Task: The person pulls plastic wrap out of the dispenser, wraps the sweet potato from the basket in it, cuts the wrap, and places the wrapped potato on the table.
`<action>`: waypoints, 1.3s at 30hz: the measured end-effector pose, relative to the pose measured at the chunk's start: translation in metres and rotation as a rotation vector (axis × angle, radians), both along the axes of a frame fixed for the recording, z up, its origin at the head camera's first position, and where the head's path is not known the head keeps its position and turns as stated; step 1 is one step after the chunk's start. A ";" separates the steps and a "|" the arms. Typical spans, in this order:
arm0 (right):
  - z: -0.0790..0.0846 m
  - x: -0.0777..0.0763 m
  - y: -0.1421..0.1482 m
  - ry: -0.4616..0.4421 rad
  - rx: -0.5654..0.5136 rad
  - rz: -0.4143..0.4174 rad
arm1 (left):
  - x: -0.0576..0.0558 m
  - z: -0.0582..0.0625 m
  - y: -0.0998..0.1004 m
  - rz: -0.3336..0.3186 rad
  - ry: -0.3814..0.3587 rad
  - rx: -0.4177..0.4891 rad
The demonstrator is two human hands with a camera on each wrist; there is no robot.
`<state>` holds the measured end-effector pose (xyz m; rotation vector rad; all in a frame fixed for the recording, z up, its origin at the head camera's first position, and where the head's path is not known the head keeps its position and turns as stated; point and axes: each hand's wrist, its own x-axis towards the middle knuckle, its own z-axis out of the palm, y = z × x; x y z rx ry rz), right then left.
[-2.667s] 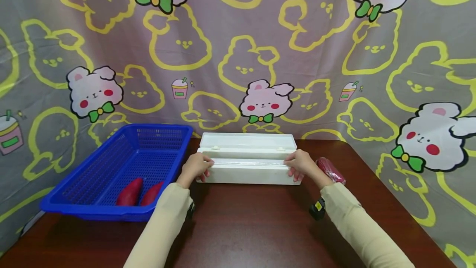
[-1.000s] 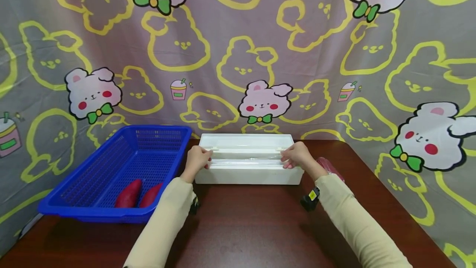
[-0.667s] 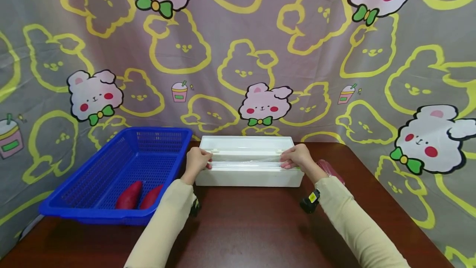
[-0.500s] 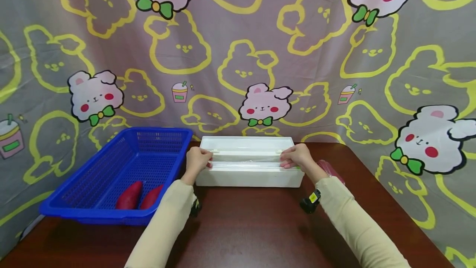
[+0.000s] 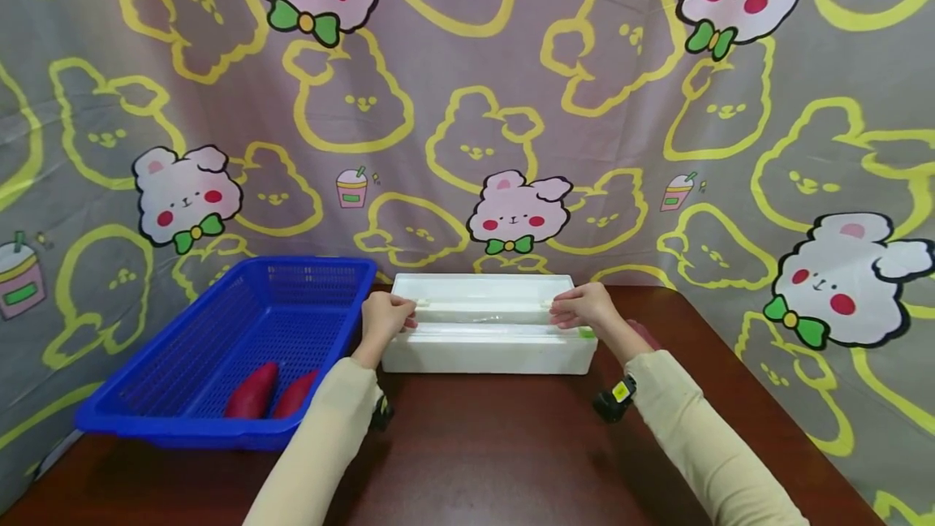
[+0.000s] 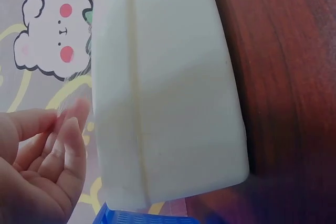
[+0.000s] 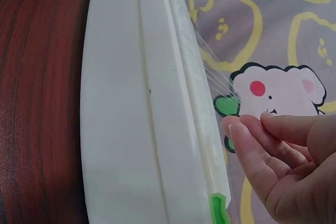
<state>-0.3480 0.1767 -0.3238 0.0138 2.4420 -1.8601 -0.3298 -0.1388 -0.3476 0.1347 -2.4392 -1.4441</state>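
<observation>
A long white cling film dispenser [image 5: 485, 357] stands on the table with its lid [image 5: 485, 286] raised at the back. Clear cling film [image 7: 212, 69] stretches up out of it. My left hand [image 5: 385, 320] pinches the film's left end between thumb and fingertips, above the box. At the right end, my right hand [image 5: 587, 308] pinches the film the same way. Both hands are apart from the box wall in the wrist views. A green cutter slider [image 7: 219, 209] sits at the dispenser's right end. The film is thin and hard to make out between the hands.
A blue perforated basket [image 5: 171, 435] stands at the left, holding two red sweet potatoes, one of them [image 5: 252, 392] nearer the middle. Behind my right wrist lies a reddish film-wrapped item [image 5: 643, 333], mostly hidden. A patterned curtain [image 5: 467, 63] hangs at the table's back edge.
Earlier both hands were lower, at the dispenser's front edge. They have risen and moved back, drawing the film up. Over the last half second they barely move; the head view tilts slightly.
</observation>
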 end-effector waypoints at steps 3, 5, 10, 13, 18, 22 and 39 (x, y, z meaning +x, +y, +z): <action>-0.001 0.000 0.001 0.008 0.001 0.005 | 0.001 -0.001 0.000 -0.003 0.002 0.009; -0.001 0.001 0.002 0.020 0.006 0.010 | 0.002 -0.001 0.000 -0.007 0.003 0.022; 0.001 0.004 0.003 0.041 0.016 0.028 | 0.001 0.000 0.000 -0.016 0.034 0.043; 0.002 0.005 0.004 0.058 0.013 0.051 | 0.001 0.000 0.000 -0.014 0.043 0.047; 0.002 0.006 0.005 0.075 0.013 0.066 | 0.002 0.002 0.002 -0.010 0.035 0.055; 0.000 0.007 0.007 0.076 0.043 0.062 | 0.003 0.002 0.005 -0.016 0.019 0.053; 0.013 0.002 0.009 0.112 0.055 0.090 | -0.002 0.019 0.007 -0.016 0.032 0.061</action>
